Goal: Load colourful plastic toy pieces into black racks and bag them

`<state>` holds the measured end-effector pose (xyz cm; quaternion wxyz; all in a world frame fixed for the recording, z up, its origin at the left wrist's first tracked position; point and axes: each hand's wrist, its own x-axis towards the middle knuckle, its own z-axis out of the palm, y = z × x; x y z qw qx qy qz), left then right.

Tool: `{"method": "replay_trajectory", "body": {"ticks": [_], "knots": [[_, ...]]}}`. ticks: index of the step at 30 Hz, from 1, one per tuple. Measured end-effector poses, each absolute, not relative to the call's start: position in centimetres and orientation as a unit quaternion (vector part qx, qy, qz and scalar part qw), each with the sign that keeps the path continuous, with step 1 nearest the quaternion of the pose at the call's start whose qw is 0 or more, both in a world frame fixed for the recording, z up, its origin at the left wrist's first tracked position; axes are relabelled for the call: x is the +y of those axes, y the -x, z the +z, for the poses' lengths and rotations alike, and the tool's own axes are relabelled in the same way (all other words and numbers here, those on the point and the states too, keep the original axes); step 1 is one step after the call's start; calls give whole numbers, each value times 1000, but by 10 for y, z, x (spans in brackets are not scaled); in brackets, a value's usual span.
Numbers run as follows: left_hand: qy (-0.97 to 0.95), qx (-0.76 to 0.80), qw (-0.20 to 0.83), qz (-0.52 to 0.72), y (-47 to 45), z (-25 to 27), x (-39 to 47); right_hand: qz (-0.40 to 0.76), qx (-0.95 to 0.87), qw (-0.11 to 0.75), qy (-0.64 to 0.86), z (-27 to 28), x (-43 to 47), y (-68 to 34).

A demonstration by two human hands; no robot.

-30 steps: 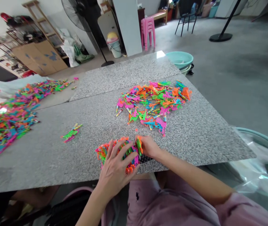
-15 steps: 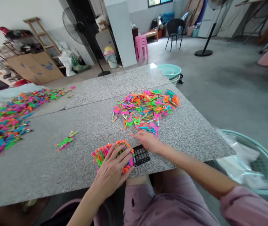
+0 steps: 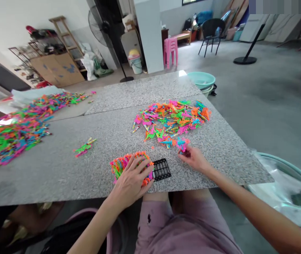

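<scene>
My left hand (image 3: 131, 176) lies with fingers spread over tightly packed rows of colourful small plastic pieces (image 3: 120, 165). These fill the left part of a black grid rack (image 3: 162, 169), whose right end shows bare slots. My right hand (image 3: 194, 158) is at the near edge of a loose pile of pink, green, orange and blue plastic pieces (image 3: 171, 116). Its thumb and fingers are closed on a pink plastic piece (image 3: 183, 145), partly hidden by the fingers. The exact kind of these pieces is too small to tell.
A larger heap of similar pieces (image 3: 15, 134) spreads over the left of the speckled table (image 3: 100, 176). A small green-and-pink cluster (image 3: 85, 147) lies between. Teal basins stand beyond the far corner (image 3: 202, 79) and beside the right edge (image 3: 293, 169), the latter holding clear bags.
My right hand has moved right, from beside the rack to the pile's near edge, and now pinches a pink piece. My left hand stays on the packed rows. The view has shifted left.
</scene>
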<state>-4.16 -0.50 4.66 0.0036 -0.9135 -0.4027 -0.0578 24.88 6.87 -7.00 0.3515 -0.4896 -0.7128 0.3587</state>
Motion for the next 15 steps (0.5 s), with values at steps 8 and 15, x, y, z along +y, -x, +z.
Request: {"method": "replay_trajectory", "body": {"ticks": [8,15], "knots": [[905,-418,-3,-75,35,46,-1,484,-629,342,503,-76,9,-173],[903,-421,-22,-83,35,46,-2,307,-750,190,554,-60,12,-141]]}}
